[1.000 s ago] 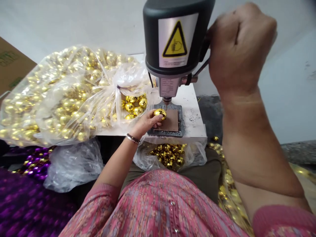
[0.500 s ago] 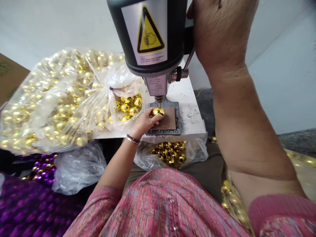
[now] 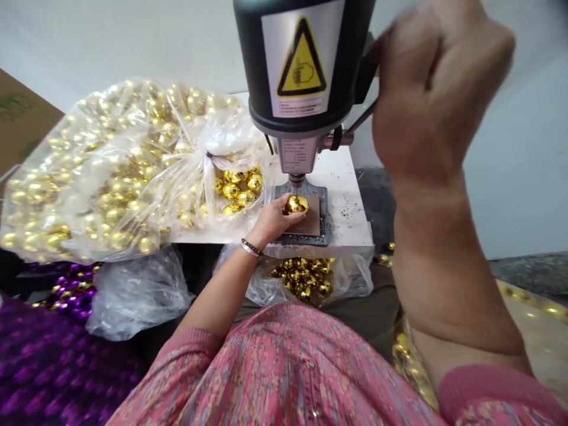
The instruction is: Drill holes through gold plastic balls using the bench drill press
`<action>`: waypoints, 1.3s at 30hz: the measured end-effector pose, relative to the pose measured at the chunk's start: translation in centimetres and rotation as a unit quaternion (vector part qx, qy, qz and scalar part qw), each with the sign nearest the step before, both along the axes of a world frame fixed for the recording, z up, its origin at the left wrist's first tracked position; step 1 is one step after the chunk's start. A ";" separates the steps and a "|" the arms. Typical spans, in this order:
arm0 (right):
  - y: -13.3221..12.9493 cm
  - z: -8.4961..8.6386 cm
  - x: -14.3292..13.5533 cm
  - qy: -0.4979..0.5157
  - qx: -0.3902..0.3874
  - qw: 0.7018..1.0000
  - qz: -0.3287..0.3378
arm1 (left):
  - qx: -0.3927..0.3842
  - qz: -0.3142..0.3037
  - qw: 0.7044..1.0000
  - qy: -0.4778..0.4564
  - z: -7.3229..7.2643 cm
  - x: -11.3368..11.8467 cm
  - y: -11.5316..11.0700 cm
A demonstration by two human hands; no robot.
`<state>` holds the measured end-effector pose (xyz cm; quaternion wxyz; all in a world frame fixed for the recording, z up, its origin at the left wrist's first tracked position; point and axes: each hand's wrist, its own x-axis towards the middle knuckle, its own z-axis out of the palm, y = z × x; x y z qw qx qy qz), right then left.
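My left hand (image 3: pixel 273 220) is closed on a shiny gold faceted ball (image 3: pixel 297 205), thumb and fingers around its left and near sides. The ball sits on a brown square pad (image 3: pixel 314 222) on the grey base (image 3: pixel 325 207) of a drill press. Straight above it is the chuck (image 3: pixel 296 179), with the thin bit down at the ball's top; whether it has gone in is too small to tell. Up at the right, my right hand (image 3: pixel 437 89), blurred, is wrapped round the end of the drill press lever (image 3: pixel 364 117). The black drill head (image 3: pixel 257 77) carries a yellow warning sign.
A large clear bag (image 3: pixel 110 171) of gold balls covers the white table's (image 3: pixel 355 228) left side. Several loose gold balls (image 3: pixel 237 189) lie by its knot. Below the front edge hangs an open plastic bag (image 3: pixel 350 275) with gold balls. Purple balls (image 3: pixel 73 290) are lower left. Dark shavings dot the table.
My right hand has shifted with the lever, which now leans further outward to the right. My left hand still holds the ball under the bit. The whole view has shifted slightly.
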<state>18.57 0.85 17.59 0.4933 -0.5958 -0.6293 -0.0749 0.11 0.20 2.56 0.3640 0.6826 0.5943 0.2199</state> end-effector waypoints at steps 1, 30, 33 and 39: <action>-0.9 -1.3 0.2 -0.014 0.024 1.000 -0.002 | -0.001 0.001 1.000 -0.003 0.0 0.0 0.0; -3.1 -14.0 -0.7 -0.017 0.258 0.966 -0.007 | 0.063 -0.018 0.997 -0.039 -2.8 -0.3 0.5; -2.7 -11.3 -0.6 0.002 0.262 0.965 -0.003 | 0.040 -0.016 0.998 -0.051 -2.5 -0.3 0.3; -0.3 -5.1 0.3 0.023 0.243 0.970 0.020 | 0.031 -0.005 0.996 -0.078 -2.0 -0.9 -1.0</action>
